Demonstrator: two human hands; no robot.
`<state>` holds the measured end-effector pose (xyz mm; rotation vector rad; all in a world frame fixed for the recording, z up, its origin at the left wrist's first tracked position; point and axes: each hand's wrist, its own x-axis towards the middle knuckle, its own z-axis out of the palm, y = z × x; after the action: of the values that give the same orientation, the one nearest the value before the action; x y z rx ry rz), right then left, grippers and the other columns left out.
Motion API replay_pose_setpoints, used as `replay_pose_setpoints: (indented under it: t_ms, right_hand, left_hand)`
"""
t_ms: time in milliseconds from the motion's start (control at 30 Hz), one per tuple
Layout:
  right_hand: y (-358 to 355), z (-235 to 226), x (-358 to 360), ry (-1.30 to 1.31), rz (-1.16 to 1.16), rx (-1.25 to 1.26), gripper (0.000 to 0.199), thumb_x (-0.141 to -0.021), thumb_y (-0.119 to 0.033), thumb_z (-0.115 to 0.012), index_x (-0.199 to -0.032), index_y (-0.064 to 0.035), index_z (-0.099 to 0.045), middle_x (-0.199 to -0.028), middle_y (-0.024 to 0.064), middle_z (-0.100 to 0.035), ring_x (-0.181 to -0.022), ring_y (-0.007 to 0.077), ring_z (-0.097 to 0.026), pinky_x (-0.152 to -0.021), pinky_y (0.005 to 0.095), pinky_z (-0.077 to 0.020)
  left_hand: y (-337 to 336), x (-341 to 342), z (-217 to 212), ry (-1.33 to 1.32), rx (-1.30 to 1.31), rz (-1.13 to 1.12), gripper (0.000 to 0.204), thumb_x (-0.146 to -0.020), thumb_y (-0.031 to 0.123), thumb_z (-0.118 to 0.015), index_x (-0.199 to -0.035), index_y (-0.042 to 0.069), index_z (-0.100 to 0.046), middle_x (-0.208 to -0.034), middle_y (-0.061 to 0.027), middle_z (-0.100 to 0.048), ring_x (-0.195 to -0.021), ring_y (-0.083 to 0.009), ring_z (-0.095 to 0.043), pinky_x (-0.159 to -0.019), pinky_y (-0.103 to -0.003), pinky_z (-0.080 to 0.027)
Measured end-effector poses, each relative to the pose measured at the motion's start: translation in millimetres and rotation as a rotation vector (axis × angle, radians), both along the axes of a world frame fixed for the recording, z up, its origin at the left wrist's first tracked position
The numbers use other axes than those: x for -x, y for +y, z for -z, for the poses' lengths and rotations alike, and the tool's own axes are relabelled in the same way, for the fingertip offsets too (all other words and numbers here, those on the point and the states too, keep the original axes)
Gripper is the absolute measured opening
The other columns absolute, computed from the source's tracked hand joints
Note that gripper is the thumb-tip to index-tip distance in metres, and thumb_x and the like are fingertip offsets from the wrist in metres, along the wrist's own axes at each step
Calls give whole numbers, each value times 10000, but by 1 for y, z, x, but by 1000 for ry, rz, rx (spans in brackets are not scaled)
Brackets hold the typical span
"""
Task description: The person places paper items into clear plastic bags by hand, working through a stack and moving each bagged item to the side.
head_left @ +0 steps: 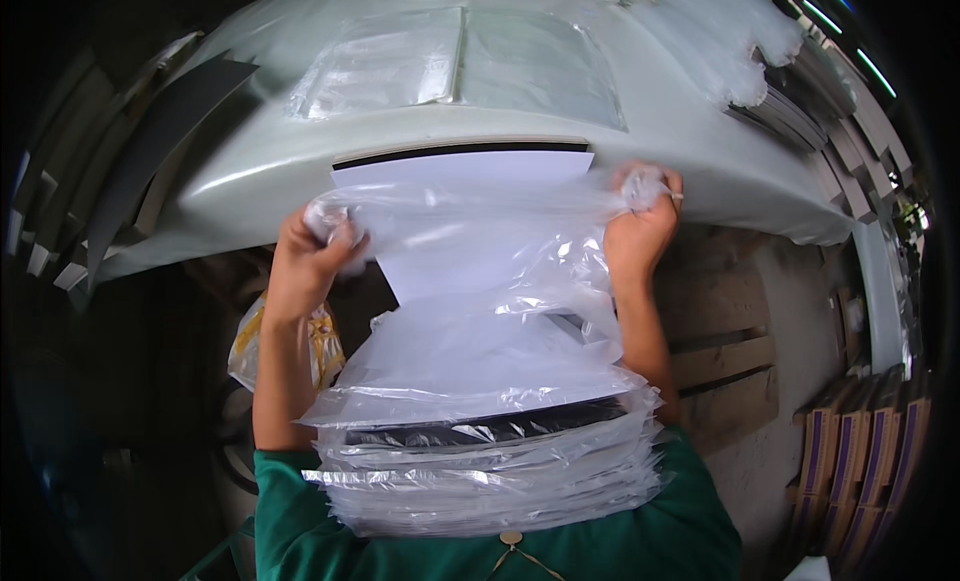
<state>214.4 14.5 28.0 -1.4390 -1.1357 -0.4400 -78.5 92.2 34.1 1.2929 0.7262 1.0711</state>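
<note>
Plastic bag [480, 241] between table [300, 151], bagged stack [480, 461]

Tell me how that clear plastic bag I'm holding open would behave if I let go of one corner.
The clear plastic bag is bunched in the left hand and right hand and wrinkles between them, so it probably flops. It looks thin and glossy, likely light and slippery. The white sheet inside looks flat and may stiffen it somewhat.

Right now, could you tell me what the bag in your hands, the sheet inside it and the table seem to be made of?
The bag looks like thin clear plastic film: see-through, glossy, crinkled where the left hand and right hand bunch its corners. The sheet seems to be matte white paper or card, flat with straight edges. The table has a smooth, pale, slightly shiny top, possibly laminate or painted.
</note>
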Motion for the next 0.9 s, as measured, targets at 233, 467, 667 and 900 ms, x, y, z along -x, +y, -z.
replay_pose_setpoints:
  t_ms: [233, 467, 667, 900]
  right_hand:
    - [-39, -15, 7, -181, -195, 190, 373, -632, 110, -527, -926, -84, -651, -871, 75, -607, -734, 230, -599, -654, 272, -467]
    - [-108, 44, -20, 1192, -860, 535, 407, -788, -106, -585, -1165, -1, -474, -763, 19, -585, -675, 63, -534, -607, 183, -420]
    - [-67, 224, -36, 1522, -937, 805, 338, -851, -221, -548, -1140, -65, -469, -793, -24, -549, -650, 30, -506, -577, 177, -401]
    - [-30, 254, -66, 784, -397, 687, 81, -811, -125, -551, -861, -65, -571, -644, -24, -537, -529, 24, -452, -466, 206, -353]
  left_hand:
    - [-4, 20, 0, 316, -798, -312, 155, -675, -102, -540, -779, -15, -616, -717, -53, -484, -641, -118, -454, -573, -222, -363]
    - [-22, 31, 58, 293, 354, 600, 175, -786, 80, -616, -941, 1, -593, -748, -1, -598, -678, -57, -531, -627, -195, -433]
    - [21, 53, 241, -103, 738, 436, 92, -832, 146, -569, -893, 82, -544, -703, 18, -569, -589, -63, -553, -531, -181, -445]
    - [10, 41, 271, 846, 115, -30, 203, -766, 262, -632, -856, 84, -598, -740, -31, -604, -671, -113, -581, -601, -262, -460]
